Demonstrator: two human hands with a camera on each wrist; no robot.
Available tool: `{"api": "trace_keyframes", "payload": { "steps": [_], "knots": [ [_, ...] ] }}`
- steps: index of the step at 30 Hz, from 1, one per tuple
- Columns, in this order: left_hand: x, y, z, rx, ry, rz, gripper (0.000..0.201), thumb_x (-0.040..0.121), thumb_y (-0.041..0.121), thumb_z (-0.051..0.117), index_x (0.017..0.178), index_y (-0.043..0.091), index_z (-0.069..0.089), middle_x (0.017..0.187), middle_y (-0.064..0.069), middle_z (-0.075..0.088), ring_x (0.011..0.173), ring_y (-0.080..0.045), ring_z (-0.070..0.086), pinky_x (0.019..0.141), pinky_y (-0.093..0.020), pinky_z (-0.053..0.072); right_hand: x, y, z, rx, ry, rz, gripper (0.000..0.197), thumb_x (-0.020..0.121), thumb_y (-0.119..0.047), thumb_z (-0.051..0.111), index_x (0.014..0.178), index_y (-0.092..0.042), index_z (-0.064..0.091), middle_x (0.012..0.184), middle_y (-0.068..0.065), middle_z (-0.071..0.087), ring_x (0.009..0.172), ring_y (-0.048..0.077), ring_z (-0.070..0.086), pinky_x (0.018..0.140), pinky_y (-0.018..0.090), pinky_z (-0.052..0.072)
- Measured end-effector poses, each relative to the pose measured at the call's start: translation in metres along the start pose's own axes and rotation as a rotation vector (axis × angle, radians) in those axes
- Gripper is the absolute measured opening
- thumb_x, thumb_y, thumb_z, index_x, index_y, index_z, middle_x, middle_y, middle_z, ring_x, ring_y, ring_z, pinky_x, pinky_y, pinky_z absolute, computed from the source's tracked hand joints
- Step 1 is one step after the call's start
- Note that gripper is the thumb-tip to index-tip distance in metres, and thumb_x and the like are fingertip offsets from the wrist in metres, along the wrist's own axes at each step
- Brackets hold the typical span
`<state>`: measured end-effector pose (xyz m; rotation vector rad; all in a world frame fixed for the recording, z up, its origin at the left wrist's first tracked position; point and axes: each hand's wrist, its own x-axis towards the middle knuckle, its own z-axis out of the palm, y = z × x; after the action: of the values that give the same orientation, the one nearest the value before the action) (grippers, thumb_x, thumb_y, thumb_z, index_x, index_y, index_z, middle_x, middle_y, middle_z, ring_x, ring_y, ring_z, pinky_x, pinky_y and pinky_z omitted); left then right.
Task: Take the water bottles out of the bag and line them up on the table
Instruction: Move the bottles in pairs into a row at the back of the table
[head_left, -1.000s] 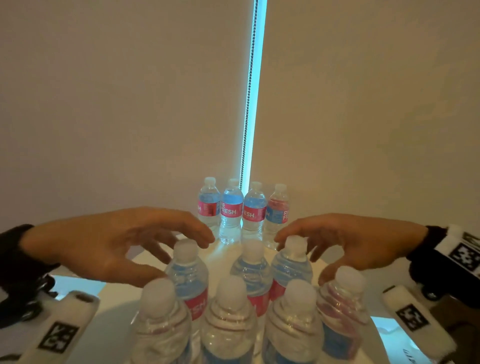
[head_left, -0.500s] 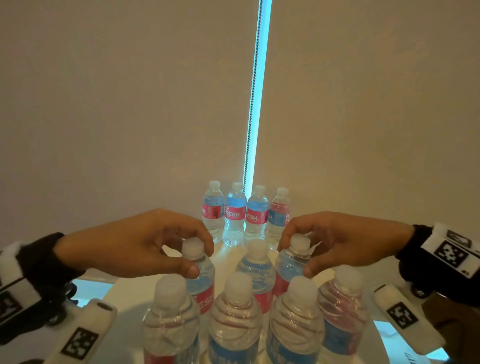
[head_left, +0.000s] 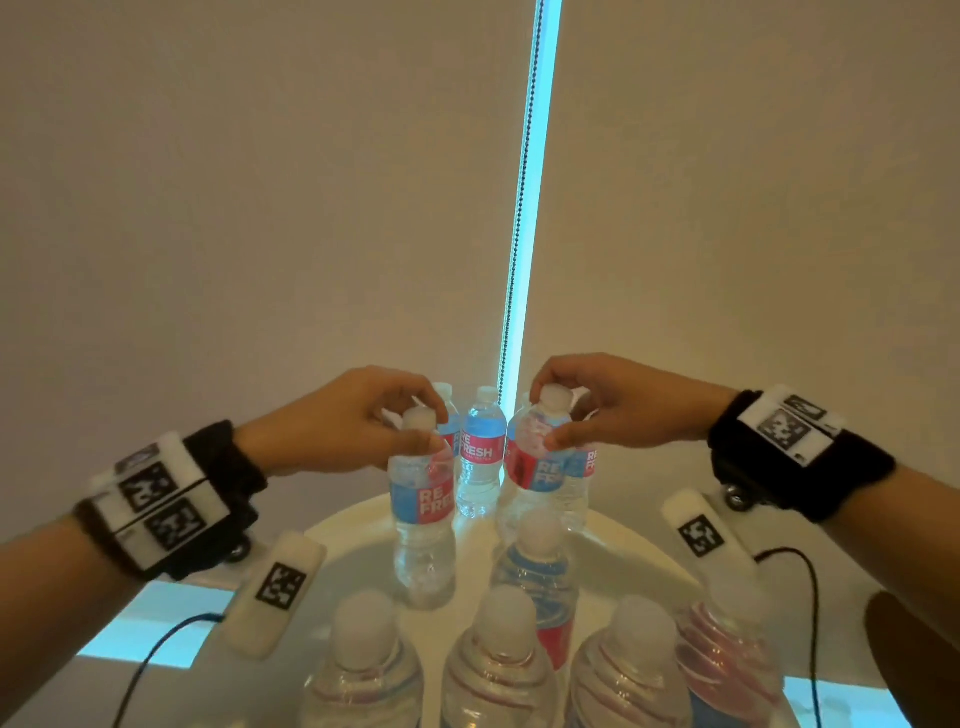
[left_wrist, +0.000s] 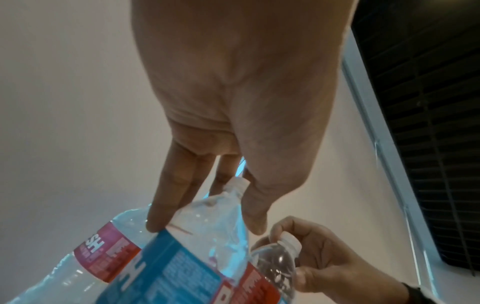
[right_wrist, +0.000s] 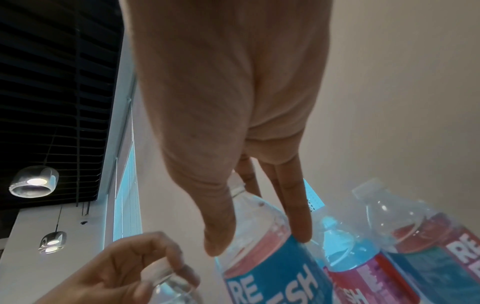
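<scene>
The room is dim and warm-toned. A bright cyan strip of light (head_left: 530, 208) runs down between 2 blinds, tinting the surface (head_left: 623, 551). In the right wrist view, 2 pendant lamps (right_wrist: 33, 182) glow. The nearest bottle caps (head_left: 363, 623) are blurred, and the wrist views bend at their edges.

Clear glossy plastic bottles (head_left: 423, 519), ribbed.
</scene>
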<state>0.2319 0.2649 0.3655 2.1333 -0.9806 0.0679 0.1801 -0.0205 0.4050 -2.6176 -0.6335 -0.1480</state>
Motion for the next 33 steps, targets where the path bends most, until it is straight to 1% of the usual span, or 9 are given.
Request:
{"api": "trace_keyframes", "payload": {
  "steps": [4, 6, 9, 17, 19, 24, 29, 31, 33],
  "knots": [
    [0.026, -0.013, 0.008, 0.135, 0.075, -0.017, 0.024, 0.088, 0.027, 0.075, 0.109, 0.018, 0.069, 0.096, 0.007, 0.067, 0.079, -0.014, 0.071, 0.063, -0.024, 0.060, 0.033, 0.006, 0.016, -0.109, 0.031, 0.053, 0.028, 0.087, -0.027, 0.078, 0.106, -0.022, 0.058, 0.118, 0.002, 0.064, 0.091, 0.019, 0.068, 0.084, 0.038, 0.063],
    [0.037, -0.019, 0.010, 0.161, 0.100, -0.023, 0.025, 0.087, 0.027, 0.075, 0.108, 0.017, 0.067, 0.100, 0.002, 0.067, 0.084, -0.016, 0.069, 0.069, -0.028, 0.059, 0.045, 0.008, 0.025, -0.136, 0.033, 0.063, 0.029, 0.088, -0.030, 0.077, 0.105, -0.024, 0.055, 0.117, 0.001, 0.062, 0.087, 0.016, 0.065, 0.079, 0.035, 0.062],
    [0.051, -0.027, 0.013, 0.156, 0.109, -0.054, 0.024, 0.085, 0.025, 0.078, 0.103, 0.019, 0.063, 0.101, -0.003, 0.067, 0.078, -0.015, 0.067, 0.066, -0.032, 0.061, 0.059, 0.011, 0.036, -0.147, 0.011, 0.077, 0.030, 0.088, -0.030, 0.077, 0.104, -0.025, 0.052, 0.110, -0.002, 0.058, 0.077, 0.004, 0.056, 0.068, 0.021, 0.051],
    [0.067, -0.043, 0.023, 0.164, 0.040, -0.090, 0.024, 0.085, 0.024, 0.078, 0.101, 0.021, 0.060, 0.101, -0.010, 0.068, 0.081, -0.024, 0.071, 0.065, -0.035, 0.065, 0.073, 0.019, 0.055, -0.244, -0.038, 0.082, 0.039, 0.091, -0.034, 0.073, 0.120, -0.013, 0.057, 0.109, -0.004, 0.055, 0.095, 0.016, 0.053, 0.074, 0.020, 0.042],
    [0.069, -0.045, 0.024, 0.157, 0.057, -0.085, 0.024, 0.085, 0.023, 0.078, 0.101, 0.021, 0.061, 0.099, -0.008, 0.068, 0.079, -0.022, 0.069, 0.067, -0.037, 0.065, 0.075, 0.021, 0.056, -0.227, -0.034, 0.090, 0.039, 0.092, -0.034, 0.073, 0.121, -0.013, 0.056, 0.110, -0.004, 0.056, 0.093, 0.017, 0.054, 0.069, 0.017, 0.041],
    [0.071, -0.048, 0.026, 0.171, 0.127, -0.076, 0.032, 0.083, 0.026, 0.080, 0.110, 0.015, 0.067, 0.102, -0.002, 0.064, 0.080, -0.019, 0.065, 0.076, -0.040, 0.062, 0.079, 0.026, 0.057, -0.185, -0.017, 0.116, 0.042, 0.091, -0.034, 0.073, 0.125, -0.016, 0.055, 0.117, 0.001, 0.060, 0.092, 0.017, 0.058, 0.074, 0.024, 0.047],
    [0.072, -0.051, 0.025, 0.135, 0.111, -0.083, 0.035, 0.084, 0.025, 0.079, 0.116, 0.016, 0.066, 0.096, 0.008, 0.057, 0.082, -0.019, 0.069, 0.072, -0.031, 0.062, 0.077, 0.026, 0.056, -0.184, -0.005, 0.113, 0.045, 0.091, -0.032, 0.073, 0.129, -0.017, 0.054, 0.113, -0.005, 0.055, 0.087, 0.014, 0.054, 0.063, 0.013, 0.040],
    [0.071, -0.052, 0.025, 0.113, 0.110, -0.084, 0.035, 0.084, 0.024, 0.079, 0.116, 0.016, 0.066, 0.097, 0.008, 0.057, 0.080, -0.017, 0.069, 0.072, -0.033, 0.063, 0.075, 0.025, 0.056, -0.178, 0.004, 0.113, 0.047, 0.091, -0.032, 0.073, 0.131, -0.016, 0.054, 0.113, -0.005, 0.053, 0.088, 0.014, 0.053, 0.064, 0.014, 0.040],
    [0.071, -0.054, 0.027, 0.097, 0.126, -0.082, 0.035, 0.085, 0.023, 0.079, 0.116, 0.016, 0.067, 0.095, 0.011, 0.056, 0.075, -0.013, 0.068, 0.070, -0.032, 0.063, 0.072, 0.026, 0.057, -0.161, 0.008, 0.120, 0.051, 0.091, -0.034, 0.073, 0.134, -0.017, 0.051, 0.116, -0.003, 0.055, 0.092, 0.015, 0.054, 0.074, 0.019, 0.044]
  ]
}}
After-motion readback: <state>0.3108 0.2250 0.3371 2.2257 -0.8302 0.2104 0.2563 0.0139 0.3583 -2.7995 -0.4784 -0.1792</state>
